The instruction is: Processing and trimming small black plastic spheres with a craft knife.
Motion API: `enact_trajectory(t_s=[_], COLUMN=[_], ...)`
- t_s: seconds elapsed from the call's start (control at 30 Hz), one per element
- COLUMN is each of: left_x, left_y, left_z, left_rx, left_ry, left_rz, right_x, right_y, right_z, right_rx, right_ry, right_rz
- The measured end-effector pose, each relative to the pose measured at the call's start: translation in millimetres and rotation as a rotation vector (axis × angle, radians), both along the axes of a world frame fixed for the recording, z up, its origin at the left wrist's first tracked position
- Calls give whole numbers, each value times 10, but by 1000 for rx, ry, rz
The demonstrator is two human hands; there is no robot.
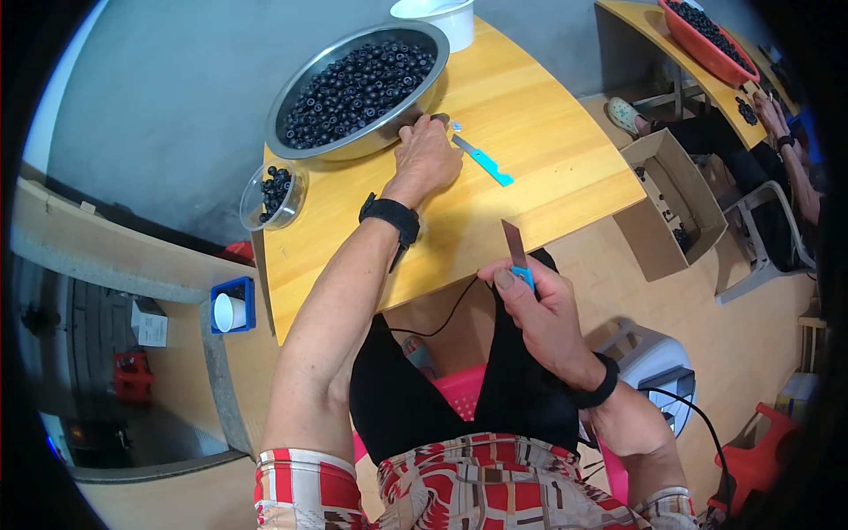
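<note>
My right hand is closed around the blue handle of a small knife, whose blade points up, just off the table's near edge. On the table, my left hand reaches to the foot of a big metal bowl heaped with small black round pieces. Its fingers are curled in, and a dark piece shows at the fingertips; what they hold is mostly hidden. To the right of that hand lies a second blue-handled blade. Left of the bowl stands a clear plastic tub with a few black pieces.
The wooden table ends close to my lap. A white tub stands behind the bowl. At the right, a cardboard box sits on the floor near another person at a table with a red basin. A cable hangs beside my right arm.
</note>
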State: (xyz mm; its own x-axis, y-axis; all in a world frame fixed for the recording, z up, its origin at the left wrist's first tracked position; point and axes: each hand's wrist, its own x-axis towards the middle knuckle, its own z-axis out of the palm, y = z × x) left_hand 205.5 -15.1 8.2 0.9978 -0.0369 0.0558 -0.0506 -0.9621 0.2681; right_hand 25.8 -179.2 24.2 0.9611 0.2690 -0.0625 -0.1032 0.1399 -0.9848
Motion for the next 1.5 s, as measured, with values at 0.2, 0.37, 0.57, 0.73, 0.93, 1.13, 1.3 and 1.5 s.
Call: enact_trajectory(t_s=[0.2, 0.37, 0.57, 0.73, 0.93, 1.13, 1.3, 1.5], left_x=[36, -92, -613, -911, -1030, -1080, -1039, -1301], left_y=[-87, -10, 303, 468, 726, 726, 553, 473], left_z=[-66, -153, -214, -120, -6, -76, -49, 99], left_rx=[47, 69, -14, -199, -482, -467, -168, -795], left_ry=[-29, -97, -196, -190, -189, -104, -117, 179], left_rz=[26, -6, -139, -254, -15, -85, -50, -66], right_x=[37, 32, -7, -35, -19, -31, -59, -22], right_y=[-29, -64, -8, 56, 68, 130, 156, 123], right_z=[-7, -23, -12, -37, -113, -124, -158, -199], right_rx=[5, -71, -58, -42, -41, -38, -66, -147], right_ry=[9, 27, 28, -44, -36, 17, -10, -38], right_rz=[-48, -46, -13, -68, -95, -103, -107, -117])
